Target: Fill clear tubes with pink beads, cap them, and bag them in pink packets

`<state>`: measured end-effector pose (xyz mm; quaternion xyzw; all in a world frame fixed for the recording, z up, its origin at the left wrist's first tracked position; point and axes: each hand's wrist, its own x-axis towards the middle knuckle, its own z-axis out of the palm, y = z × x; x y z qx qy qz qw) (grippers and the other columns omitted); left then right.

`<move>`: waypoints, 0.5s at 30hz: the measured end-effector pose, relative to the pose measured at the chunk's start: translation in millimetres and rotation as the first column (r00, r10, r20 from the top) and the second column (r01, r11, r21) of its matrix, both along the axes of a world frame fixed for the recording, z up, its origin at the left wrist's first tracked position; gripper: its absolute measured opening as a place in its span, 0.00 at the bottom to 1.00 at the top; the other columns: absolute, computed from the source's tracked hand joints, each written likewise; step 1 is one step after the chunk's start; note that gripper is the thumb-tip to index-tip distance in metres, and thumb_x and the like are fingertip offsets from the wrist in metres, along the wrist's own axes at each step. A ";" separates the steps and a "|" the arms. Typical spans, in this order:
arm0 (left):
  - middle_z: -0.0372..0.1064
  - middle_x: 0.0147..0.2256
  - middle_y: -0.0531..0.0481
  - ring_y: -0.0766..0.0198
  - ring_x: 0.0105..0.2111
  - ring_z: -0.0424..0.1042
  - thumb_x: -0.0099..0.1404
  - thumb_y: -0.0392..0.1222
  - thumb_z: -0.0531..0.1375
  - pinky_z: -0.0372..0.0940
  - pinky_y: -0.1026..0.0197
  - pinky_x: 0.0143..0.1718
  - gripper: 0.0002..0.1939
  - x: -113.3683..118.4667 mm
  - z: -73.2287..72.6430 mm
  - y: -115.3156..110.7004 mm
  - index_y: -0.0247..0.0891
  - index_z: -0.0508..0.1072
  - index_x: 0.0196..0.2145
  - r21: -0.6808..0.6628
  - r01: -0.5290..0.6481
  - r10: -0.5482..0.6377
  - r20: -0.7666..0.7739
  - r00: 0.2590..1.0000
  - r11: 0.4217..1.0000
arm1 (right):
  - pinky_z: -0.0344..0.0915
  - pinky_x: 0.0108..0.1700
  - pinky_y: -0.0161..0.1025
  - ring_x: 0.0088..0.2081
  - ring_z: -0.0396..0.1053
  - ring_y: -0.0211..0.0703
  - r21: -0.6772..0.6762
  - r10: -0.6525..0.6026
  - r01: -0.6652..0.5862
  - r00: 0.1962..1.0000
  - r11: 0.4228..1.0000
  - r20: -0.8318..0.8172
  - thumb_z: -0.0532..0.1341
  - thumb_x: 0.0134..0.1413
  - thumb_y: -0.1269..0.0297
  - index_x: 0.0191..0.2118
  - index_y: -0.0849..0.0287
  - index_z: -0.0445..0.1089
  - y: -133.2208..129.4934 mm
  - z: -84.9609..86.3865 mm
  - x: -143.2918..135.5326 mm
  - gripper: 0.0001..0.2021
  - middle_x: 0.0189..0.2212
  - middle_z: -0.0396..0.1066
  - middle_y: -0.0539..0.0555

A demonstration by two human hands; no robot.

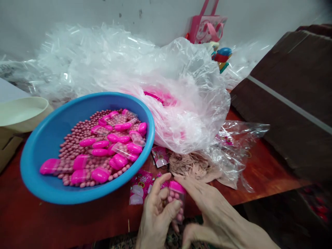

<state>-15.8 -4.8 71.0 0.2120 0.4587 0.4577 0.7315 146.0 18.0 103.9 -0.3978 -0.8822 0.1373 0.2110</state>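
Observation:
My left hand [155, 216] is closed around a small clear container [177, 202] with a bright pink cap and pink beads inside. The fingers of my right hand [214, 209] rest against the cap's side, while its thumb stands apart and is blurred. To the left is a large blue basin [85, 197] of loose pink beads [77, 135]. Several filled containers with pink caps [119, 147] lie on top of those beads. Just beyond my hands, pink printed cards [140, 185] and a crumpled tan cloth [193, 166] lie on the table.
A big clear plastic bag [194, 103] with pink pieces inside sits behind the basin. More clear plastic packaging [83, 58] is heaped along the wall. A dark cardboard box [282, 100] stands at right, a cream bowl [23, 114] at left. The reddish table [52, 221] ends near my hands.

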 end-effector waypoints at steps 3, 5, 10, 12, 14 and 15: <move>0.69 0.29 0.52 0.71 0.21 0.65 0.56 0.50 0.64 0.59 0.71 0.19 0.26 0.2 6.8 -5.7 0.40 0.66 0.50 0.038 0.000 0.003 -0.073 0.997 0.999 | 0.69 0.48 0.51 0.44 0.73 0.59 0.096 -0.046 0.041 0.998 0.995 0.052 0.49 0.56 0.41 0.53 0.69 0.60 -4.0 7.4 -8.9 0.33 0.44 0.73 0.70; 0.70 0.28 0.52 0.72 0.22 0.64 0.57 0.49 0.63 0.61 0.70 0.24 0.22 1.0 8.7 -8.8 0.41 0.68 0.48 0.115 -0.002 0.014 -0.108 0.994 0.993 | 0.70 0.46 0.51 0.42 0.74 0.59 0.133 -0.057 0.046 0.995 0.990 0.079 0.51 0.58 0.47 0.49 0.71 0.62 -5.2 7.5 -14.5 0.27 0.41 0.74 0.70; 0.70 0.26 0.52 0.71 0.22 0.64 0.59 0.51 0.62 0.59 0.70 0.22 0.18 4.9 6.1 -17.0 0.41 0.69 0.45 0.162 0.000 0.023 -0.139 0.990 0.987 | 0.74 0.31 0.46 0.30 0.75 0.53 0.310 -0.017 0.005 0.999 0.951 0.036 0.56 0.49 0.63 0.45 0.71 0.61 -7.6 -8.7 -17.9 0.19 0.28 0.75 0.64; 0.68 0.24 0.53 0.72 0.20 0.63 0.59 0.52 0.62 0.58 0.70 0.20 0.18 7.1 5.6 -20.3 0.40 0.70 0.43 0.169 -0.009 0.030 -0.124 0.992 0.985 | 0.73 0.28 0.44 0.27 0.74 0.51 0.394 -0.010 0.001 1.000 0.919 0.019 0.56 0.48 0.64 0.46 0.70 0.61 -9.7 -16.0 -13.9 0.19 0.26 0.75 0.61; 0.67 0.22 0.54 0.73 0.18 0.62 0.58 0.52 0.62 0.57 0.71 0.19 0.17 8.9 6.1 -22.3 0.40 0.70 0.41 0.181 -0.026 0.044 -0.095 0.995 0.983 | 0.72 0.27 0.42 0.27 0.74 0.50 0.442 -0.001 -0.013 1.000 0.897 0.031 0.55 0.50 0.63 0.47 0.67 0.62 -11.2 -20.0 -10.0 0.18 0.27 0.75 0.60; 0.67 0.22 0.54 0.73 0.18 0.62 0.58 0.52 0.63 0.56 0.71 0.19 0.17 9.5 6.4 -22.3 0.40 0.70 0.40 0.178 -0.034 0.049 -0.079 0.996 0.983 | 0.72 0.27 0.41 0.27 0.74 0.49 0.445 0.010 -0.025 0.999 0.895 0.035 0.55 0.51 0.63 0.46 0.66 0.63 -11.5 -20.5 -9.1 0.17 0.26 0.74 0.59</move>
